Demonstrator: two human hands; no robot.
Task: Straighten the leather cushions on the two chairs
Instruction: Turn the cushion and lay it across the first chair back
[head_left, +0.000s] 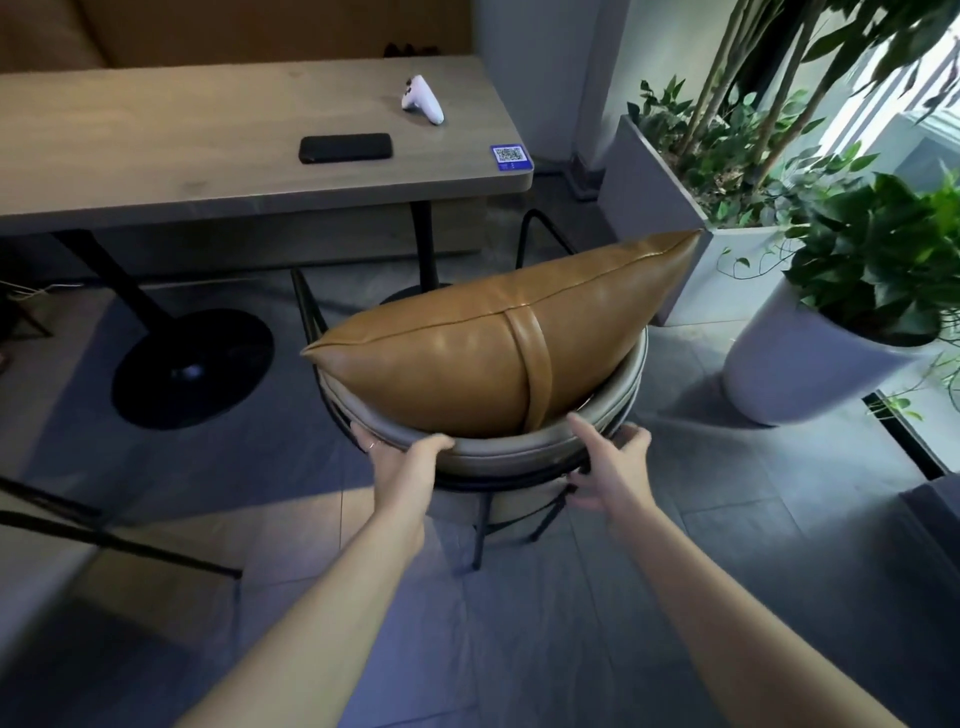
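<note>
A tan leather cushion (467, 358) with a strap across its middle stands on edge in a round-backed chair, tilted so its right corner points up toward the planter. The chair's curved grey backrest (509, 449) wraps the cushion's lower edge. My left hand (402, 457) grips the backrest's rim on the left, thumb over the top. My right hand (610, 467) holds the rim and the black metal frame on the right. Neither hand touches the cushion. The seat is hidden under the cushion. Only one chair with a cushion is in view.
A wooden table (156, 171) stands just beyond the chair, bearing a black phone (345, 148), a white controller (423, 98) and a QR sticker (511, 156). Its black round base (192, 366) is at left. White planters (789, 364) with green plants crowd the right.
</note>
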